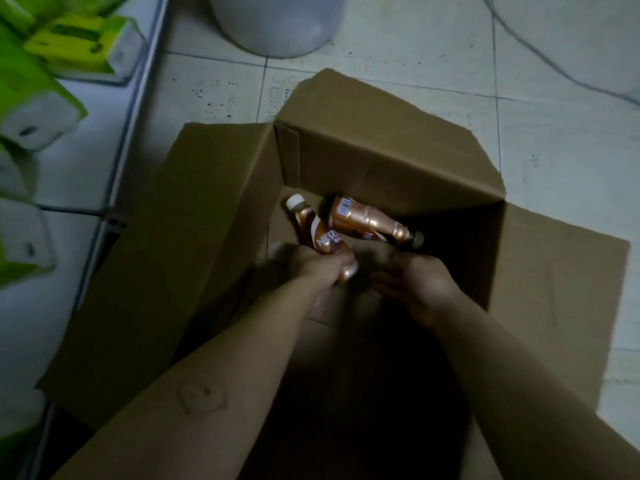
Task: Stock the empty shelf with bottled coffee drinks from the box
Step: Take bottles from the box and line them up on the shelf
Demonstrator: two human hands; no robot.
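An open cardboard box sits on the tiled floor with its flaps spread. Both my arms reach down into it. My left hand is shut on a brown bottled coffee drink with a white cap that points up and to the left. A second coffee bottle lies on its side on the box bottom just beyond, its cap to the right. My right hand hovers low in the box beside the left, fingers apart and holding nothing. The near part of the box interior is dark.
A shelf edge runs along the left, with green and white packs on it. A white round bin stands on the floor beyond the box. A thin cable crosses the tiles at upper right.
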